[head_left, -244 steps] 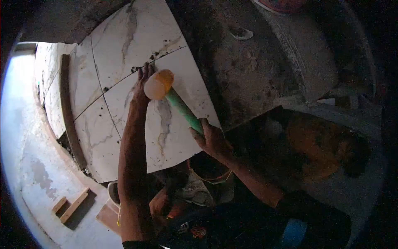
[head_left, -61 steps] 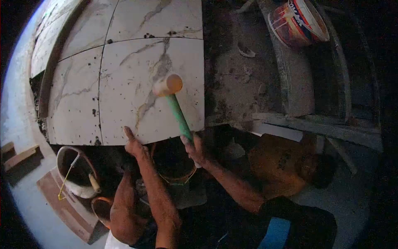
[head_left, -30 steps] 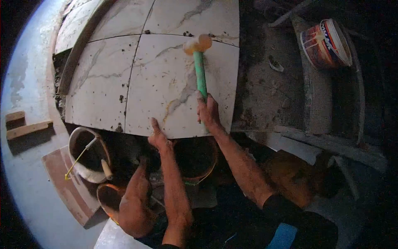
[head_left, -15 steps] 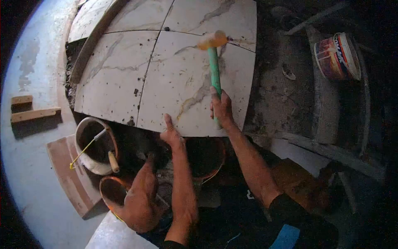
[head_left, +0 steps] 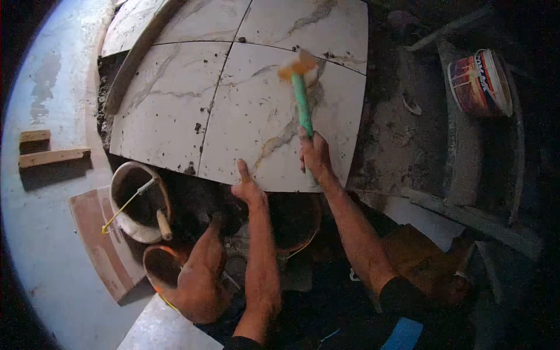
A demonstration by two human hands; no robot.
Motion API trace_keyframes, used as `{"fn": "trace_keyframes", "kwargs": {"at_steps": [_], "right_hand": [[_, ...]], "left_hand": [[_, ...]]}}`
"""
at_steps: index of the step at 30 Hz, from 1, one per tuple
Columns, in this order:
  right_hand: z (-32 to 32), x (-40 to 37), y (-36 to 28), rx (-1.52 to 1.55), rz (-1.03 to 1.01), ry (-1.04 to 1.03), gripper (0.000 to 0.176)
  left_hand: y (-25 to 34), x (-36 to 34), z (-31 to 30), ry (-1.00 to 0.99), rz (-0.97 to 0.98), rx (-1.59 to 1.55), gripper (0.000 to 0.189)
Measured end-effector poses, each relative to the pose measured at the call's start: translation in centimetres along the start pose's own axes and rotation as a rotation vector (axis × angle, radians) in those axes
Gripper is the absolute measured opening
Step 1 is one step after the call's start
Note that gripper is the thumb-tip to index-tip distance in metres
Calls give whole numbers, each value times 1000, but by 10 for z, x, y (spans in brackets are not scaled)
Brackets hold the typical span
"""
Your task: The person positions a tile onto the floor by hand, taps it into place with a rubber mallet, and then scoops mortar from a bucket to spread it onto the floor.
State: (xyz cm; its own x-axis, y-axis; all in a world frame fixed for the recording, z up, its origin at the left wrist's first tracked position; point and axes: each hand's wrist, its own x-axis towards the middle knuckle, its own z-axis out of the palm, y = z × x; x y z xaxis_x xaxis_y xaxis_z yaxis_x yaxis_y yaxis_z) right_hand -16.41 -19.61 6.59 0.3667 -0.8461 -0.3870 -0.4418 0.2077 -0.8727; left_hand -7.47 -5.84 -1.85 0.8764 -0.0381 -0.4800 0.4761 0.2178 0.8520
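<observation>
My right hand (head_left: 315, 155) is closed around the green handle of a mallet (head_left: 301, 96). The mallet's orange-yellow head, a little blurred, is over the marble-patterned tile (head_left: 239, 134). At that tile's near edge is my left hand (head_left: 249, 189), its thumb stretched over the top face and its other fingers hidden below the edge. Dark crumbs of mortar are scattered on the tile and along the joint with the neighbouring tile (head_left: 166, 102) on the left.
A white bucket (head_left: 119, 201) with a wooden-handled tool inside stands left of my arms, near an orange-rimmed bucket (head_left: 153, 252). Another bucket (head_left: 317, 236) sits below the tile edge. A long straight bar (head_left: 131, 73) lies across the tiles at left. A paint bucket (head_left: 472, 84) is at right.
The whole view has shifted slightly, moving the scene a little rightward. The mallet's head has tilted and sits slightly lower over the tile. My left hand stays at the tile's edge.
</observation>
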Motion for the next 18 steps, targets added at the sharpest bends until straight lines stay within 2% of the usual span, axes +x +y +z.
{"fn": "trace_keyframes", "kwargs": {"at_steps": [2, 6, 9, 11, 12, 14, 15, 17, 18], "right_hand": [[-2, 9, 4, 81, 152, -92, 41], [-6, -6, -13, 81, 51, -70, 42], [-1, -7, 5, 100, 190, -59, 40], [-2, -1, 16, 154, 86, -65, 40], [-6, -5, 17, 154, 91, -11, 40], [-3, -18, 22, 78, -70, 84, 40], [-6, -18, 23, 82, -61, 100, 40], [-14, -11, 22, 37, 144, -47, 40], [-17, -15, 17, 45, 144, -35, 40]], "left_hand": [[-1, 0, 1, 106, -18, 113, 44], [10, -10, 13, 29, 73, 43, 43], [22, -22, 17, 33, 59, 16, 40], [11, -12, 4, 35, -114, 136, 43], [15, -21, 14, -12, -140, 147, 43], [43, -37, 28, 78, -130, 175, 40], [39, -35, 22, 64, -136, 188, 40], [30, -28, 16, 59, -113, 203, 42], [33, -31, 20, 45, -112, 208, 42]]}}
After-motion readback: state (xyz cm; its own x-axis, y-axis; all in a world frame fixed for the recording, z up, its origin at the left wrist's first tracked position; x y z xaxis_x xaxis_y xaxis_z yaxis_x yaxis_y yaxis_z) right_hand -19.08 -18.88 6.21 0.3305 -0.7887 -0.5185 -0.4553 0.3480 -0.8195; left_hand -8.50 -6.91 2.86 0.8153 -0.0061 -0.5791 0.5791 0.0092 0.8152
